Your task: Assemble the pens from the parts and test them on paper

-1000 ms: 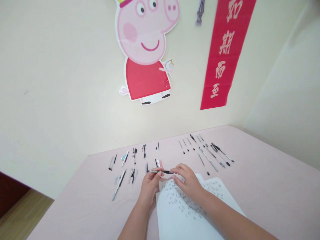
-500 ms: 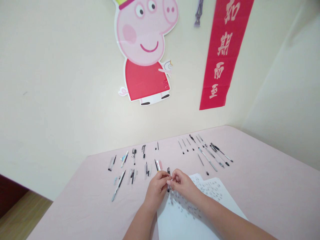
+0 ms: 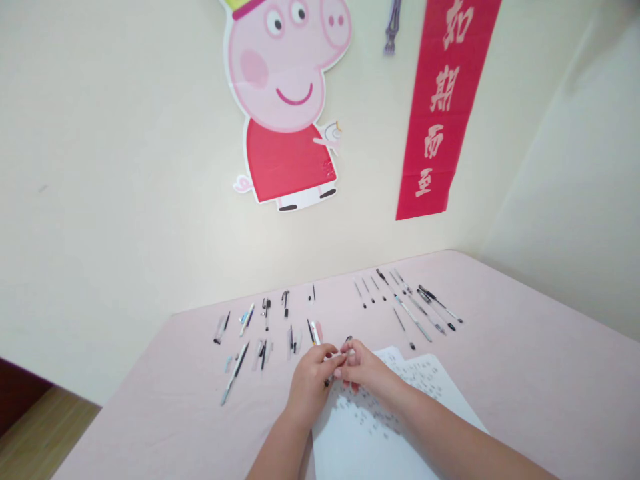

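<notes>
Both hands meet over the upper left part of a white sheet of paper (image 3: 370, 450) covered with small dark marks. My left hand (image 3: 313, 377) is closed around a dark-ended pen (image 3: 327, 382), whose lower tip shows below the fingers. From the other side my right hand (image 3: 363, 365) pinches the same pen, and its dark upper end sticks out above the fingertips. Fingers hide most of the barrel. Just beyond the left hand lie a dark refill and a white and pink pen part (image 3: 317, 331).
Left of the hands lie several taken-apart pens, among them a long white and black pen (image 3: 235, 373). Several refills and pens (image 3: 414, 319) lie at the back right on the pink tablecloth (image 3: 530, 360). A wall (image 3: 150, 167) with a pig cutout (image 3: 290, 160) rises behind.
The pen between my hands has turned from nearly upright to a slant, its top leaning right. My hands stay together in about the same place. The view has shifted slightly.
</notes>
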Demonstrator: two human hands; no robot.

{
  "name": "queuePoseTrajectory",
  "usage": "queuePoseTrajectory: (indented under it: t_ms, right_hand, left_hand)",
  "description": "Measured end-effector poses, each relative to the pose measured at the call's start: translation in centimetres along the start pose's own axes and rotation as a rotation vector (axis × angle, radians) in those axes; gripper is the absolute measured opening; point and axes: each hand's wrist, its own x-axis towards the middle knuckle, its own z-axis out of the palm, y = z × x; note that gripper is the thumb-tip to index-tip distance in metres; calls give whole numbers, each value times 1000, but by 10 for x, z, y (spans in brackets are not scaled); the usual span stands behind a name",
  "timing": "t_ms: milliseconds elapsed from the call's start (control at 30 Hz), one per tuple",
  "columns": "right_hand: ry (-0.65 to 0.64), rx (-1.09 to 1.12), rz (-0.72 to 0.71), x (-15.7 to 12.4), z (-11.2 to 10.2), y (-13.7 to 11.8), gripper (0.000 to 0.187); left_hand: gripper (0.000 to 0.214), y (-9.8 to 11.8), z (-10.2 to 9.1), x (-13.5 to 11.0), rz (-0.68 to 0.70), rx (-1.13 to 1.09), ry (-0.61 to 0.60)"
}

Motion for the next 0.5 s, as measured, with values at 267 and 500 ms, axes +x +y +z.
queuePoseTrajectory:
  t_ms: [267,500]
  right_hand:
    - [48,-109,-18,3,3,0,34]
    - [32,-103,-112,5,-3,-3,28]
  left_hand:
    - [37,-1,3,0,1,14,49]
    - [32,6,0,2,-61,-90,28]
